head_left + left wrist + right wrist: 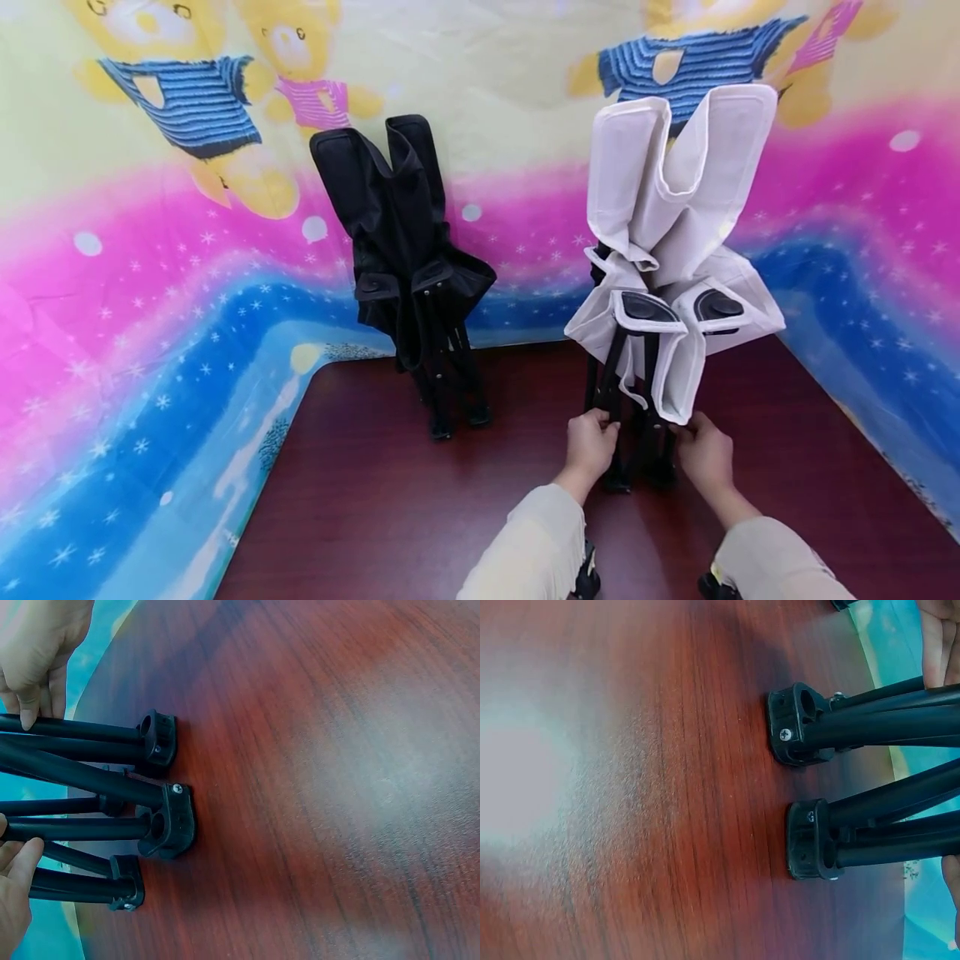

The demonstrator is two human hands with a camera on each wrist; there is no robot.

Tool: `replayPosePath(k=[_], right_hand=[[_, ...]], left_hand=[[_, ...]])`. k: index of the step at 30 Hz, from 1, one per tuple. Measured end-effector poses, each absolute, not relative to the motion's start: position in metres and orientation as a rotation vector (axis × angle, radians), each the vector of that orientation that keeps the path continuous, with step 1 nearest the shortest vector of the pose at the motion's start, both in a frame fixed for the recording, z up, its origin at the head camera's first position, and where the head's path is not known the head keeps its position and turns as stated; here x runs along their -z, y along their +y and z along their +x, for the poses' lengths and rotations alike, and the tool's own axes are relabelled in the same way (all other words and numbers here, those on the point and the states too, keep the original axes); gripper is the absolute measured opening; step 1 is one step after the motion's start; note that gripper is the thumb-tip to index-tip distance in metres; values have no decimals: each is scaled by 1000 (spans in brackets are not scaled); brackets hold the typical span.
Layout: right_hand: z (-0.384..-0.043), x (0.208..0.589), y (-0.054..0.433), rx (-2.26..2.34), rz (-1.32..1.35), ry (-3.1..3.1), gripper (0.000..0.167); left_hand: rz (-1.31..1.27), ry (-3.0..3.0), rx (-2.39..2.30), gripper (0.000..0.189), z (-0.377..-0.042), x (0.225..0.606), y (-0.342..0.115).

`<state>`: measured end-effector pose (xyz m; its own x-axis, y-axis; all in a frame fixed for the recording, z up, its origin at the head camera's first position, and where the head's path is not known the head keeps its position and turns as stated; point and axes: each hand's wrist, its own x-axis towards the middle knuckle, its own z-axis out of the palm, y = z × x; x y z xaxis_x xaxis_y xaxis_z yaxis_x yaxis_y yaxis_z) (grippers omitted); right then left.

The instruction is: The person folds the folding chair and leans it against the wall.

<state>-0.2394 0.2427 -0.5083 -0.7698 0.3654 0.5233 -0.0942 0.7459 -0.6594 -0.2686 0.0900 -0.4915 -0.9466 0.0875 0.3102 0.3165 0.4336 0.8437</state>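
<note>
A folding chair with white fabric (678,225) stands folded upright on the table, its black tube legs (611,375) bunched together. My left hand (591,446) pinches a leg low on the left side, thumb in front. On the opposite side my right hand (705,457) holds another leg just below the hanging fabric. In the left wrist view, both the left hand (15,900) and the right hand (41,656) grip legs above the black plastic feet (169,817). The right wrist view shows the feet (810,840) against the tabletop, with the right hand (952,892) mostly cut off.
A second folding chair, with black fabric (393,208), stands folded to the left. Both are on a dark red wood-grain table (360,517). Behind hangs a colourful cloth (517,200) printed with bears. Black wrist devices (587,575) sit at the sleeves (532,542).
</note>
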Motion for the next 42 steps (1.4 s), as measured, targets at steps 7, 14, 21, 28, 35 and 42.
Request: replayPosePath(k=[7, 14, 21, 28, 35, 42], right_hand=[[-246, 512, 235, -912, -214, -2234, 6], [-253, 514, 234, -925, -244, -2174, 9], [-258, 513, 233, -945, -279, -2137, 9], [-265, 511, 226, -976, -433, -2118, 9], [-271, 507, 217, -1036, -537, -2103, 11], [-276, 503, 210, -1072, -557, -2114, 13]], left_hand=[[-353, -2489, 1426, 4, -277, 490, 85], [-327, -2525, 1437, 6, -284, 488, 87], [-277, -2498, 1515, 7, -290, 488, 89], [-132, -2418, 1585, 3, -297, 487, 92], [-22, -2482, 1432, 4, -298, 476, 93], [29, -2502, 1330, 6, -302, 474, 93]])
